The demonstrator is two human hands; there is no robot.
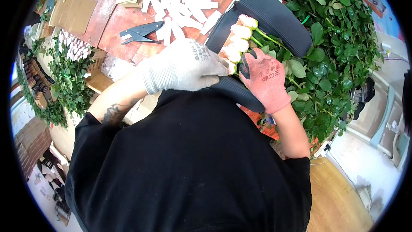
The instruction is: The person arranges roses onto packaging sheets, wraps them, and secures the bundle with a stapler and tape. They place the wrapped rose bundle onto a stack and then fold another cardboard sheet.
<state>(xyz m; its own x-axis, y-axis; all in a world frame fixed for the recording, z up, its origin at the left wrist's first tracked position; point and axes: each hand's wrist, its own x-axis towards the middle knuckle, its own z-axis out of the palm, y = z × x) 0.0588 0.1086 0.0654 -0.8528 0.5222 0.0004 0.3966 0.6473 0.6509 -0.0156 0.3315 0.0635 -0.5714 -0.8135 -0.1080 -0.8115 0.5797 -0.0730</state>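
"Where are the roses (240, 31)?"

"Upper centre of the frame, heads in a row between the sides of a black ridged holder (279, 21), which probably keeps them from rolling."

"And the hands?"

"The white-gloved left hand (191, 66) has its fingertips at the lowest rose; the pink-gloved right hand (264, 77) curls beside it, perhaps to steady the row. Whether either actually grips a flower, I can't tell."

"Why's that black tool (143, 31) up there?"

"It lies upper left beside the white strips (195, 10), likely for easy reach."
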